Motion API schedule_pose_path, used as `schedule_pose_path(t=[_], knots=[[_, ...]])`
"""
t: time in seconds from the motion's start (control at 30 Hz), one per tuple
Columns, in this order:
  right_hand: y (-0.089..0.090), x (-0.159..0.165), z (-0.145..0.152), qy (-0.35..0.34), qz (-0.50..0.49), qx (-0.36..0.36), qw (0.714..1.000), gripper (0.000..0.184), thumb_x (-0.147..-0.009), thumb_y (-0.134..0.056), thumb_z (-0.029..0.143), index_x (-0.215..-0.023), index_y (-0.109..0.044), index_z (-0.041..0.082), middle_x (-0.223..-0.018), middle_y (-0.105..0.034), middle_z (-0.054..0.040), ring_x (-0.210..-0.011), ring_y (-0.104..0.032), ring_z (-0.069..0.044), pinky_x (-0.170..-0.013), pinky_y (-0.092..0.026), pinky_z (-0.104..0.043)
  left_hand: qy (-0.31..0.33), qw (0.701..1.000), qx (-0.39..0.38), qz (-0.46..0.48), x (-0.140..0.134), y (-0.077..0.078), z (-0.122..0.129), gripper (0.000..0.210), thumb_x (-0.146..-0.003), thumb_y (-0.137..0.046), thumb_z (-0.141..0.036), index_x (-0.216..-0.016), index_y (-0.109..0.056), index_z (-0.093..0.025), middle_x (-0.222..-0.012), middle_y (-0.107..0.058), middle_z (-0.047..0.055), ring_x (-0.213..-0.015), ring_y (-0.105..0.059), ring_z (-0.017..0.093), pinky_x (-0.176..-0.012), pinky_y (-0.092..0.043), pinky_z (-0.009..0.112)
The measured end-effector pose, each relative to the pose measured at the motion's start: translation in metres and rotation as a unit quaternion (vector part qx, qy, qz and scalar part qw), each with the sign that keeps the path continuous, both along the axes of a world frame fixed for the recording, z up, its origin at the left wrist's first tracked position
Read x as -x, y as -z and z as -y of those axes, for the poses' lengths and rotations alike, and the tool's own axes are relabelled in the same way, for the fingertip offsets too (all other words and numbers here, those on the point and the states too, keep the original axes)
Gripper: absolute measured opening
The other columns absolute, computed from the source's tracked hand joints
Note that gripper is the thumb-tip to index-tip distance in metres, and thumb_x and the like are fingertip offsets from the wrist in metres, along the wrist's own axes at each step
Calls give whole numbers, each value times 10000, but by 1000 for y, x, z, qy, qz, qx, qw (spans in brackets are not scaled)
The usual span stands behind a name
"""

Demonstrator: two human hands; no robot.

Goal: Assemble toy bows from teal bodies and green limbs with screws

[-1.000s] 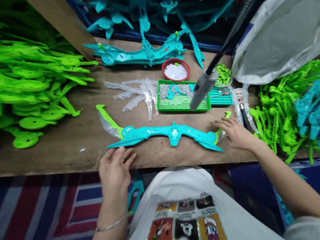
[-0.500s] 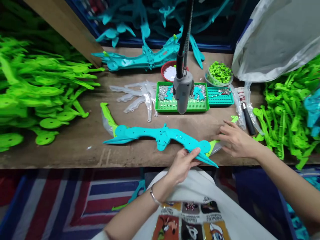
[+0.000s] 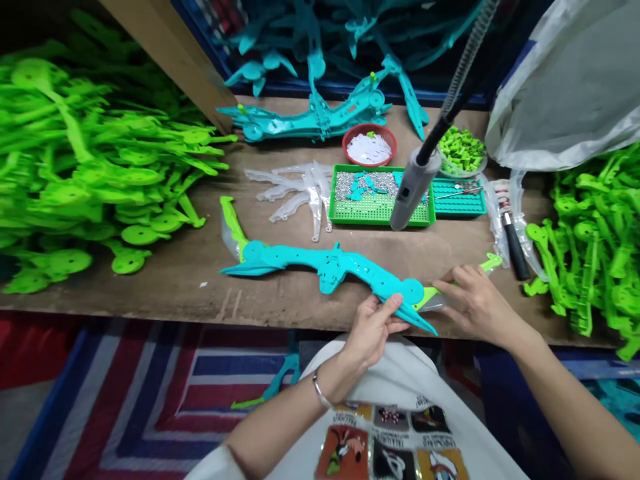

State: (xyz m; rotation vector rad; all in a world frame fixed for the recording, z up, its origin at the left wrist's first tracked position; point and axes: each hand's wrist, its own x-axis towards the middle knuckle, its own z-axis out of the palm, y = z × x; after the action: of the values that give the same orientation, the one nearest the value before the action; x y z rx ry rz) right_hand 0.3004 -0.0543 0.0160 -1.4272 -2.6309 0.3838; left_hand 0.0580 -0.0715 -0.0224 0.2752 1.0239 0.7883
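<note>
A turquoise plastic toy bow body (image 3: pixel 300 257) lies across the front of the table, its right end over the front edge. A bright green limb (image 3: pixel 233 223) with a clear piece behind it sticks out from its left end. My left hand (image 3: pixel 373 327) is closed on the body near its right pointed tip, thumb on top. At the right end, my right hand (image 3: pixel 473 300) is closed around a second green limb (image 3: pixel 493 262) and a clear plastic piece (image 3: pixel 433 301). Part of both is hidden under those fingers.
A grey electric screwdriver (image 3: pixel 413 190) hangs above a green tray (image 3: pixel 383 217) of screws and turquoise bits. Clear parts (image 3: pixel 295 193), a red basket (image 3: pixel 370 160) and a black-handled tool (image 3: pixel 515 247) lie around. Green parts pile up left (image 3: pixel 100 167) and right (image 3: pixel 580 253).
My right hand has closed in on the green limb, which shows more of its outer end beyond the fingers. The hanging screwdriver has swung to the right. The camera view has shifted slightly.
</note>
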Motion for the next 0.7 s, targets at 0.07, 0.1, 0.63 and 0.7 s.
schedule_pose_path(t=[0.07, 0.1, 0.63, 0.7], knots=[[8, -1, -4, 5, 0, 11, 1000, 411, -892, -628, 216, -1302, -640, 224, -1074, -624, -128, -992, -561, -301, -886, -476, -495, 18, 1000, 3, -2, -2, 6, -2, 543, -725, -880, -494, -1068, -661, -134, -1008, -760, 109, -785, -739, 183, -822, -615, 381], [12, -3, -9, 6, -1, 17, 1000, 404, -885, -627, 198, -1288, -648, 222, -1071, -624, -124, -996, -565, -298, -894, -483, -495, 30, 1000, 1, 0, -3, 9, -3, 543, -732, -873, -502, -1066, -663, -129, -1037, -757, 121, -806, -746, 186, -845, -609, 377], [-27, -30, -148, 114, -100, -86, 985, 237, -908, -533, 230, -1064, -710, 215, -1040, -757, -88, -975, -726, -269, -872, -574, -418, 160, 550, -552, -607, 128, 1, -64, 835, -846, -761, -490, -1540, -401, -200, -1502, -535, 177, -1421, -455, 383, -1180, -323, 622], [-33, -8, -194, 137, -105, -94, 981, 220, -917, -538, 272, -1021, -719, 202, -1001, -769, -86, -933, -730, -259, -840, -565, -382, 203, 511, -542, -636, 128, 12, -67, 987, -795, -794, -547, -1580, -319, -184, -1537, -496, 189, -1443, -423, 401, -1199, -260, 665]])
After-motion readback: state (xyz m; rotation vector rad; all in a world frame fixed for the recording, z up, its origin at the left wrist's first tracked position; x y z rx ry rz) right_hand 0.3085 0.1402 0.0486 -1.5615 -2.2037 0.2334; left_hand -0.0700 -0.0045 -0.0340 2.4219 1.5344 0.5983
